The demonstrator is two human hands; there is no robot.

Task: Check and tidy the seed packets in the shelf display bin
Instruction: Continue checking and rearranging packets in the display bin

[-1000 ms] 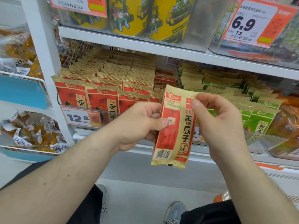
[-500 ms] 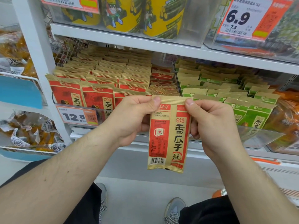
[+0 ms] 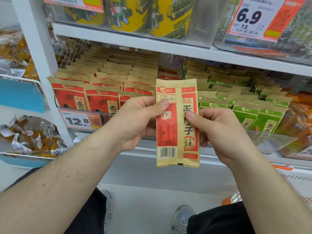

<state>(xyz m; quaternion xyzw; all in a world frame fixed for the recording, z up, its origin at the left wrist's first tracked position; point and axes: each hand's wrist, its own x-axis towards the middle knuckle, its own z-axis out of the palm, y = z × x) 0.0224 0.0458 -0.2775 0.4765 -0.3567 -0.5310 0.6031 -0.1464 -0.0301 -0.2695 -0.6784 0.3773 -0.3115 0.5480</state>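
A red and tan seed packet hangs upright in front of the shelf, its back with the barcode facing me. My left hand pinches its left edge, thumb on the front. My right hand pinches the right edge, thumb on the printed characters. Behind them, rows of the same red seed packets stand in the clear display bin, and green seed packets fill the section to the right.
A 12.8 price tag sits on the bin front. Yellow tubs and a 6.9 price tag are on the upper shelf. Wrapped snacks in a basket hang at left. My shoes are below on the floor.
The packet has gone from tilted to upright and risen a little. Both thumbs have slid down from its top edge to its upper middle.
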